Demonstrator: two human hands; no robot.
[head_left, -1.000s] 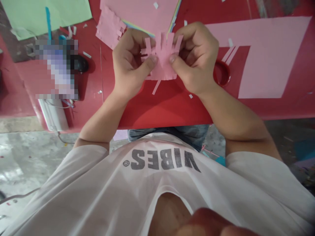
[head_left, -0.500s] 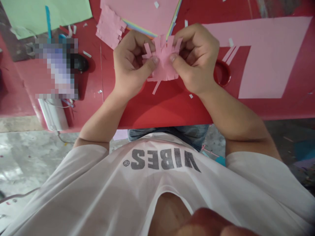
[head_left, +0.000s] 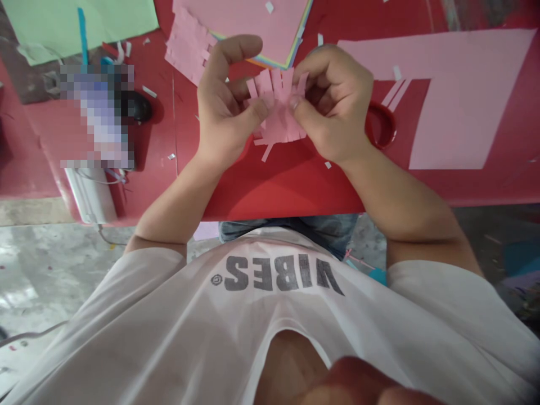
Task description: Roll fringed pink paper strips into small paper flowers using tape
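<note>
Both of my hands hold a small pink paper piece (head_left: 276, 115) cut into a fringe of strips, just above the red table (head_left: 287, 180). My left hand (head_left: 223, 107) pinches its left side with the thumb, the index finger lifted and stretched up. My right hand (head_left: 333, 101) pinches the right side between thumb and curled fingers. One loose strip hangs down from the paper's lower edge.
A second fringed pink piece (head_left: 185, 45) lies at the back left beside a stack of coloured sheets (head_left: 253, 22). A large cut pink sheet (head_left: 455, 95) lies at the right, with red scissor handles (head_left: 382, 126) by my right wrist. A green sheet (head_left: 76, 19) sits far left.
The fringed paper has been turned and bunched a little between my thumbs. My left index finger has lifted off it and now points up.
</note>
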